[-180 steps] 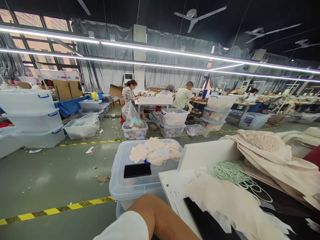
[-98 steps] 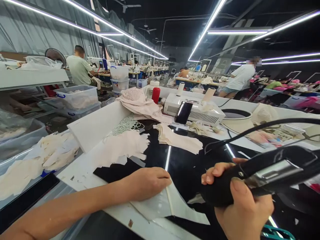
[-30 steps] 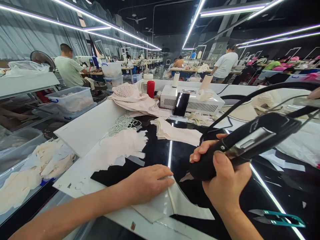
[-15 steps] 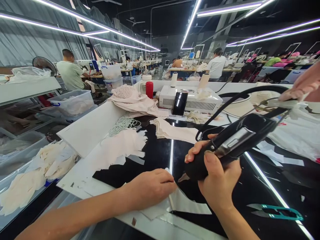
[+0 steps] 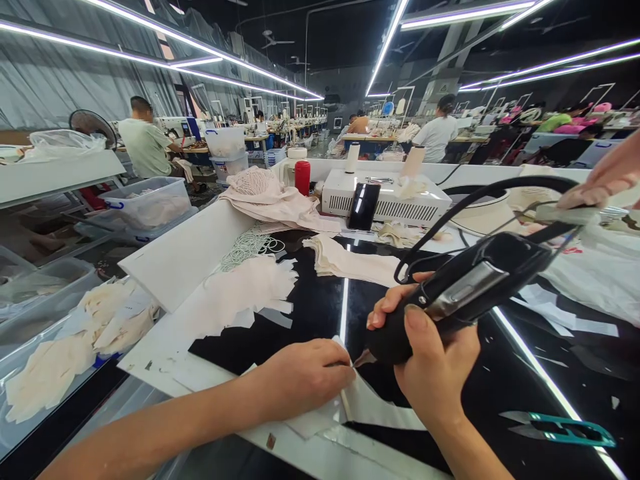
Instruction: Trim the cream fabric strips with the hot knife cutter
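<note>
My right hand (image 5: 435,353) is wrapped round a black handheld tool (image 5: 465,287) with a metal strip, a cable and a pointed tip aimed left. That tip is close beside my left hand (image 5: 313,373), whose fingers are pinched on the edge of a pale fabric piece (image 5: 377,403) at the table's near side. A stack of cream fabric (image 5: 350,260) lies farther back on the black surface. Fanned pale pieces (image 5: 245,293) are spread to the left. Teal thread snips (image 5: 560,428) rest at the right.
Behind stand a white vented box (image 5: 385,197), a phone (image 5: 364,205) and a red bottle (image 5: 302,177). Another person's hand (image 5: 607,177) is at the right edge by the cable. Plastic bins (image 5: 150,200) with fabric are at the left. People sit farther off.
The black tool's tip has moved left and is now nearer my left fingers and the fabric edge. The view has shifted slightly.
</note>
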A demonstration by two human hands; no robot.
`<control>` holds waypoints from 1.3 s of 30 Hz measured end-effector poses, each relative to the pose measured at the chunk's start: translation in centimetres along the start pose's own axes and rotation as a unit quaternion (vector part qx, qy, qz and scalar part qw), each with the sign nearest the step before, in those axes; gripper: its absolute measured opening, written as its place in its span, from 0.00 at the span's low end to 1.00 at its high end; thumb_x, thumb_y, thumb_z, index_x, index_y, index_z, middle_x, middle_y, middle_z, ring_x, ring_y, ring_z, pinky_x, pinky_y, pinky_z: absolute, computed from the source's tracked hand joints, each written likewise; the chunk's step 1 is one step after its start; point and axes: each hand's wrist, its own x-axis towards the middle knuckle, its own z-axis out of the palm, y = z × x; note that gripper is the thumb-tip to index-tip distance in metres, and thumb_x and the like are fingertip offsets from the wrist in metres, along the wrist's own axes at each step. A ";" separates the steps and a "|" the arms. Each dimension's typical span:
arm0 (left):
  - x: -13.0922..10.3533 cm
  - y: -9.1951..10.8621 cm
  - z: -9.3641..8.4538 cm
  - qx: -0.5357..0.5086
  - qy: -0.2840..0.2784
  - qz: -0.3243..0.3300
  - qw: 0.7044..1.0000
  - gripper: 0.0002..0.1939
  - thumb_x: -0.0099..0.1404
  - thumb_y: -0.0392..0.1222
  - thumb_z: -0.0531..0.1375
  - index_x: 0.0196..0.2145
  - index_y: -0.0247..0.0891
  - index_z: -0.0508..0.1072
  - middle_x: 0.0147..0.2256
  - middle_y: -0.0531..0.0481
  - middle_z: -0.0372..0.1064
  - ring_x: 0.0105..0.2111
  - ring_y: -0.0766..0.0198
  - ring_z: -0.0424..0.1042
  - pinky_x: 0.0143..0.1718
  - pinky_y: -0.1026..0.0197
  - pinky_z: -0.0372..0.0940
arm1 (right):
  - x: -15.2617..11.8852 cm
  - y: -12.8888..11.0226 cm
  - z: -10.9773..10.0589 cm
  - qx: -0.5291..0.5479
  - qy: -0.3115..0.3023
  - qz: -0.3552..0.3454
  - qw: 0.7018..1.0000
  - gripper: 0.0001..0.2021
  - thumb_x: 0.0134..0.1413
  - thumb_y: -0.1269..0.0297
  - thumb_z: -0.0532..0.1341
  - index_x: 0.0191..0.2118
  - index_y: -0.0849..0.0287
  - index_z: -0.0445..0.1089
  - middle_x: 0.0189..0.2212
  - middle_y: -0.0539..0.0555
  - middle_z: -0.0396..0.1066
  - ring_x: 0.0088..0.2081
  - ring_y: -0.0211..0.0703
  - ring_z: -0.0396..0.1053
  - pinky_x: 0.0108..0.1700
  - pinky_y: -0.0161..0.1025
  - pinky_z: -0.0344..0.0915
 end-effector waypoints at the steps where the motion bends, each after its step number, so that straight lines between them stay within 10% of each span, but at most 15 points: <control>1: 0.0 0.0 0.0 0.002 0.001 -0.001 1.000 0.05 0.80 0.30 0.60 0.47 0.34 0.77 0.50 0.45 0.78 0.46 0.62 0.80 0.49 0.61 0.78 | 0.0 -0.1 0.1 -0.003 0.000 0.003 1.000 0.16 0.64 0.58 0.74 0.52 0.50 0.71 0.32 0.45 0.76 0.26 0.41 0.74 0.32 0.42 0.75; 39: -0.1 -0.4 -0.7 -0.018 -0.009 0.002 1.000 0.09 0.81 0.32 0.58 0.49 0.37 0.78 0.52 0.44 0.78 0.46 0.61 0.79 0.49 0.64 0.75 | -0.7 -1.3 -0.5 -0.014 0.021 0.000 1.000 0.17 0.64 0.58 0.74 0.52 0.51 0.71 0.31 0.45 0.76 0.26 0.41 0.74 0.32 0.41 0.76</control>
